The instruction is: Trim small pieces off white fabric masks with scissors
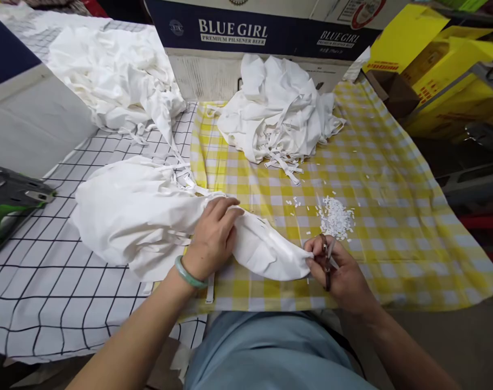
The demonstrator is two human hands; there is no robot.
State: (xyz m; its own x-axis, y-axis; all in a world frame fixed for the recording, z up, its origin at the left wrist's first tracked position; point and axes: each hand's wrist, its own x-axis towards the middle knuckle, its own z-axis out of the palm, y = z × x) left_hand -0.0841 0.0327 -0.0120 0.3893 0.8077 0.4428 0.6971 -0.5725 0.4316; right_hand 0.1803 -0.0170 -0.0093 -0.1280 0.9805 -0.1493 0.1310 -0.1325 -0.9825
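Note:
A white cloth piece point(273, 252) stretches between my hands over the yellow-checked cloth, its right end drawn to a point. My left hand point(214, 235), with a green bangle at the wrist, is closed on its left part, fingers curled over the fabric. The thumb and forefinger of my right hand point(344, 273) pinch the pointed tip. That same hand also holds small scissors point(326, 262), blades turned up and away from the fabric. Left of my left hand lies a bunched heap of white cloth point(133, 216) with thin straps.
Small white clippings point(336, 218) lie beyond my right hand. A second white cloth pile point(285, 108) rests against a Blue Girl carton point(214, 70); another pile point(120, 81) sits at the back left. A green-and-grey tool point(14, 195) is at the left edge, yellow boxes point(453, 70) at the right.

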